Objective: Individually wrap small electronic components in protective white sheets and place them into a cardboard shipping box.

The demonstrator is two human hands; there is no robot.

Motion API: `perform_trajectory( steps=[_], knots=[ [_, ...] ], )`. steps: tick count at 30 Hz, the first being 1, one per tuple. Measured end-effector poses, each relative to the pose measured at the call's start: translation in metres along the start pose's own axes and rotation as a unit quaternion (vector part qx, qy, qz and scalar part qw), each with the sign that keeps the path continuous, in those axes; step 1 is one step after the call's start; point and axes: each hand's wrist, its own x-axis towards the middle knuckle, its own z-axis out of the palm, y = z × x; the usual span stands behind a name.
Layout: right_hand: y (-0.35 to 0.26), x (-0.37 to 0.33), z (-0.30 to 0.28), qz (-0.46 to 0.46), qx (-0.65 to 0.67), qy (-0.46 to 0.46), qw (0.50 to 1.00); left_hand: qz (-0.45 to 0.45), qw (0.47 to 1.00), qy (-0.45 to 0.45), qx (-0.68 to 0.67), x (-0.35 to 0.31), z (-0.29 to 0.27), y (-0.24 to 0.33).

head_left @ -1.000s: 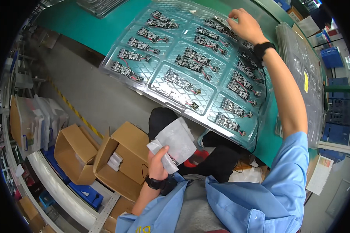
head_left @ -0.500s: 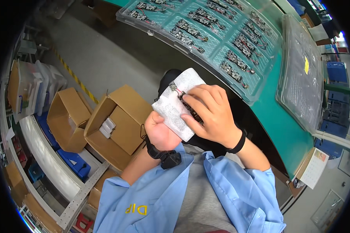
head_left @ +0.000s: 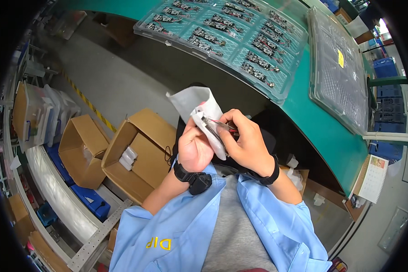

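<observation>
A white foam sheet [head_left: 191, 102] is bent round a small circuit board [head_left: 206, 121] in front of my body. My left hand [head_left: 195, 148] is closed on the foam from below and the left. Pressing in from the right, my right hand [head_left: 248, 143] pinches the board with thumb and fingers against the foam's fold. A bit of red and dark wire shows by the right fingertips. Much of the board is hidden by the foam and fingers.
Ahead, a clear compartment tray [head_left: 238, 52] with several wired circuit boards sits on the green table [head_left: 313, 122]. Stacked clear trays [head_left: 337, 72] lie to its right. At left stands an open cardboard box [head_left: 140, 158] holding small white foam rolls [head_left: 128, 158]. A desk calendar [head_left: 372, 179] is at far right.
The foam has gone from lying flat under the board to being folded up round it. My right hand has shifted from over the board to its right side, now pinching it.
</observation>
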Motion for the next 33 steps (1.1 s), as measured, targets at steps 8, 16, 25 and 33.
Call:
perform_trajectory(
  steps=[8, 16, 25, 33],
  knots=[
    [0.001, -0.001, 0.000, -0.192, -0.251, 0.076, 0.946, 0.062, 0.997, 0.044, -0.015, -0.003, 0.032, -0.011],
    [0.003, -0.001, -0.009, -0.231, -0.214, 0.086, 0.945, 0.009, 0.998, 0.053, 0.028, -0.005, 0.012, -0.008],
    [0.024, 0.013, -0.016, -0.133, -0.150, 0.026, 0.979, 0.005, 0.997, 0.079, 0.020, 0.006, 0.033, -0.003],
    [-0.023, 0.083, -0.100, -0.035, -0.229, 0.009, 0.973, 0.087, 0.949, 0.205, 0.221, 0.036, -0.023, 0.010]
  ],
)
